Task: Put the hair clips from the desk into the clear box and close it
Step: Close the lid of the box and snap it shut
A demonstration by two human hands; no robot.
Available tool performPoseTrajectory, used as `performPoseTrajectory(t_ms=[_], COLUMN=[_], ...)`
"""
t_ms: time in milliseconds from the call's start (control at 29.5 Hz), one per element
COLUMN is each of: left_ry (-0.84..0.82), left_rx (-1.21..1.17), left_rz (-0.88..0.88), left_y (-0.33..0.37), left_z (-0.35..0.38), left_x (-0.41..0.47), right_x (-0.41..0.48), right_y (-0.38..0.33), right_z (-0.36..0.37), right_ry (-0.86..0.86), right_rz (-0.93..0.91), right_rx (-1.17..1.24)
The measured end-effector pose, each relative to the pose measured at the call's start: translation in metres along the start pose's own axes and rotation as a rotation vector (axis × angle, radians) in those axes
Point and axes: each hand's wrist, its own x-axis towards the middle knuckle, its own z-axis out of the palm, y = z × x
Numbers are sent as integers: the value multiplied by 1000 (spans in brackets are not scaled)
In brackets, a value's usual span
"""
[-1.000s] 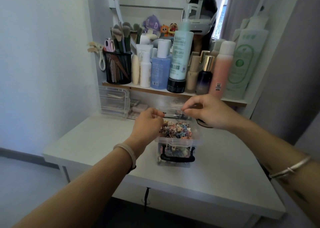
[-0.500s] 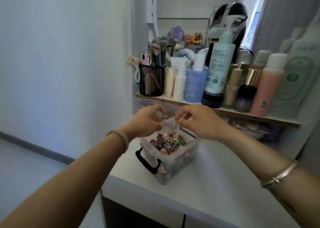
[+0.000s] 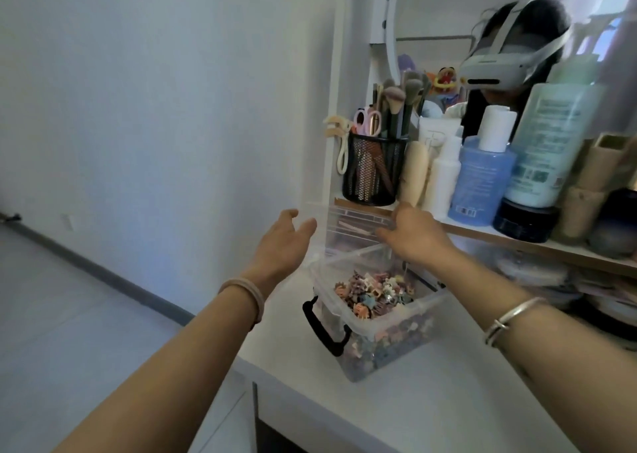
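Note:
The clear box (image 3: 400, 344) stands open on the white desk (image 3: 448, 404), near its left edge, with a black latch handle (image 3: 324, 332) on its near side. Several small coloured hair clips (image 3: 372, 294) fill it to the rim. Above its far rim a faint clear lid (image 3: 344, 227) stands almost upright between my hands. My left hand (image 3: 284, 239) presses its left edge, palm turned inward and fingers spread. On the right edge, my right hand (image 3: 412, 237) has its fingers curled around the lid. I see no loose clips on the desk.
A shelf (image 3: 517, 242) just behind the box carries a black mesh cup of brushes (image 3: 374, 170), a blue bottle (image 3: 482, 177) and several taller bottles. Above it, a mirror reflects a person wearing a headset. Left of the box, the desk drops off to the floor.
My view has swung left and closer. My hands have moved apart from a pinch over the box, and the lid now stands upright behind it.

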Motion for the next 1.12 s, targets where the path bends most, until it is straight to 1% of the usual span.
performPoseTrajectory(t_ms=[102,169,203,305,372,406,440,474,542,610,677,711,779,847,948,1016,1117], left_ry=[-43,-4,56,358,513,554,558,527,393,331,288,240,132,68,19,23,50], left_rx=[-131,-196,-206,-151,-113,-109,-125,-168,-292,-329,-298,-266,-200,-119,-45,-17,62], left_rz=[-60,-15,31,192,264,291,308,315,295,279,229,180,57,-14,-60,-77,-85], left_y=[-7,-6,-5,5,11,13,15,18,24,27,25,24,22,19,18,19,22], left_z=[-1,0,-1,-6,-11,-14,-17,-20,-21,-19,-17,-15,-11,-9,-8,-8,-6], left_x=[4,4,4,-2,-7,-12,-15,-23,-34,-44,-50,-53,-59,-61,-64,-64,-65], right_x=[6,0,-3,-10,-12,-14,-15,-19,-20,-23,-26,-29,-37,-44,-52,-55,-59], right_y=[-8,-15,-20,-34,-39,-39,-37,-35,-25,-13,0,7,18,24,23,23,24], right_z=[6,1,-3,-26,-45,-54,-62,-69,-76,-74,-67,-62,-55,-49,-47,-44,-37], right_ry=[38,117,179,341,384,397,400,394,358,304,249,223,154,54,-80,-130,-181], right_rz=[-67,-170,-231,-339,-331,-309,-278,-246,-173,-90,-18,7,27,36,21,0,-12], right_rx=[36,87,118,216,313,368,422,470,568,596,576,573,537,498,434,393,412])
